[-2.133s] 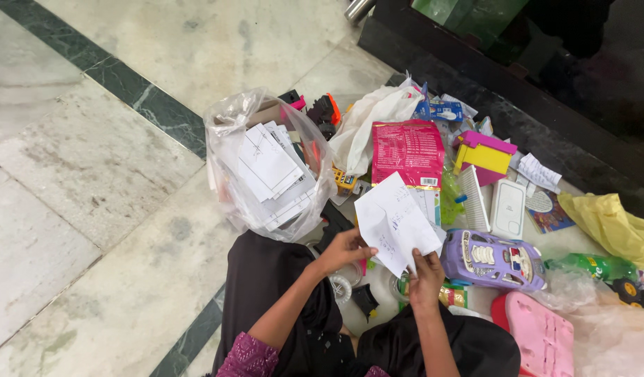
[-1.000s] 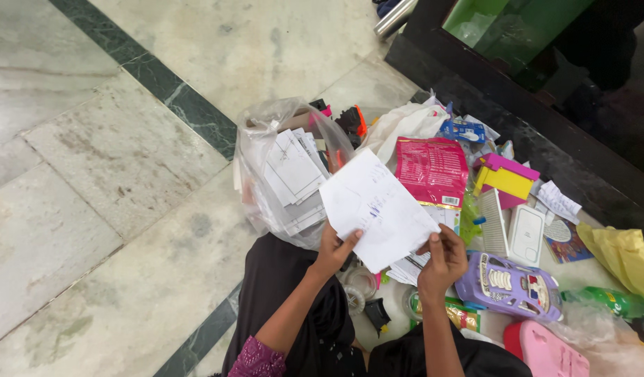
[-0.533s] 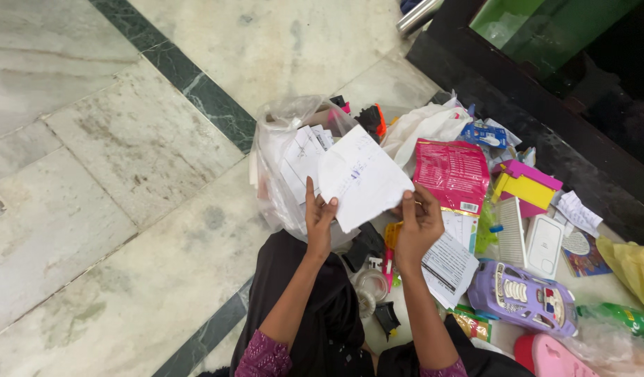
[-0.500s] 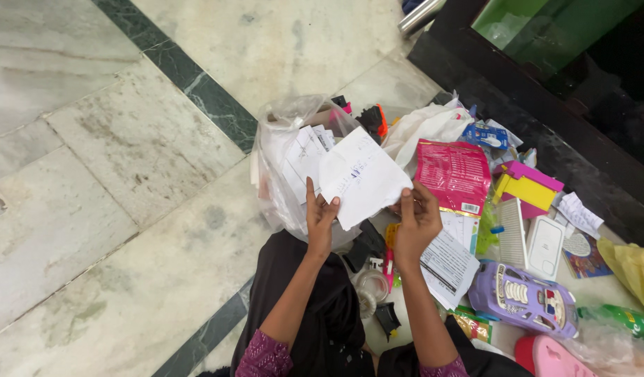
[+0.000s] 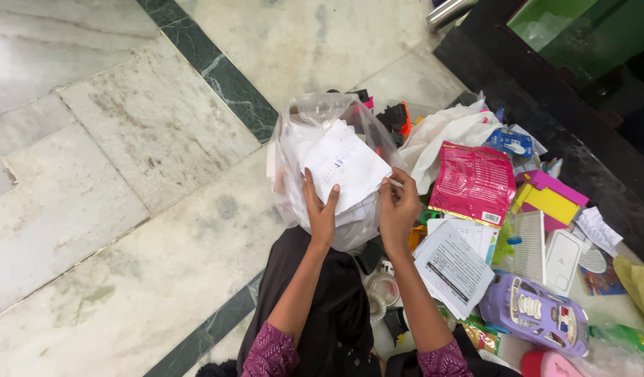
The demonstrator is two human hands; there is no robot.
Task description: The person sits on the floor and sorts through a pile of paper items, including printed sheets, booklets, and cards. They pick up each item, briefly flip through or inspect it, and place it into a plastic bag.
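White paper, a creased sheet with faint blue handwriting [image 5: 344, 164], sits pinched between both hands right at the mouth of a clear crinkled plastic bag [image 5: 302, 119] already stuffed with more white papers. It lies just beyond the fingers, away from the person's body, tilted so one corner points up and away, with its long axis running roughly from the left hand toward the right. Left hand [image 5: 320, 209] grips the lower left edge, thumb on the face of the sheet, fingers curled behind. Right hand [image 5: 397, 206] pinches the right corner from the side; both are equally close. Beside the right forearm, on the pale marble floor [image 5: 112, 230], lie a printed white leaflet [image 5: 453, 269], a red foil snack packet [image 5: 473, 183] and a lilac plastic toy car [image 5: 535, 313]
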